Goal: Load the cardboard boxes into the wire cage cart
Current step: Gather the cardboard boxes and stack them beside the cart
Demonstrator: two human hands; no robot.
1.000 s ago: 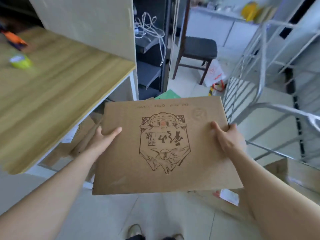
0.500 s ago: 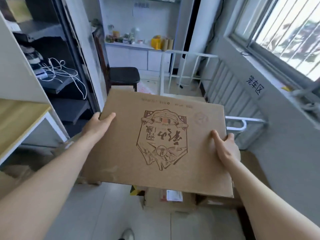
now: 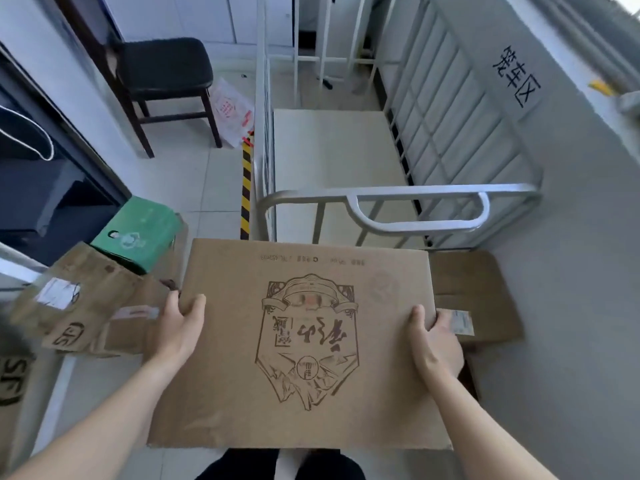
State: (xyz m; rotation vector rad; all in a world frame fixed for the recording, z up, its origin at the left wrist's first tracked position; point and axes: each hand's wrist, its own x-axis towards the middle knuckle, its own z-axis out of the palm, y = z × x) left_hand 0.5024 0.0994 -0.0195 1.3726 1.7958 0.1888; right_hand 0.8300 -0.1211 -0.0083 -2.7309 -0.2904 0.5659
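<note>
Two hands hold one box. Your left hand (image 3: 180, 327) lays its thumb flat on top of the left edge. Its other fingers are tucked under the box, where they cannot be seen. Your right hand (image 3: 433, 344) does the same on the right edge, with the thumb on top and the fingers curled round the side.

Between them is the flat brown cardboard box (image 3: 304, 368), held level above your legs and off the floor. It has a dark brown shield drawing in the middle, upside down to you, and a line of small print along the far edge. Its long side seems to run from hand to hand.

The silver metal wire cage cart (image 3: 415, 192) is straight ahead, just past the far edge of the box. Its rounded handle rail is the nearest part, and its pale floor board (image 3: 339, 150) lies behind the rail and lower down. The cart sits a little to the right, so your right hand looks a bit nearer. I think the box must go forward and over that rail.
</note>
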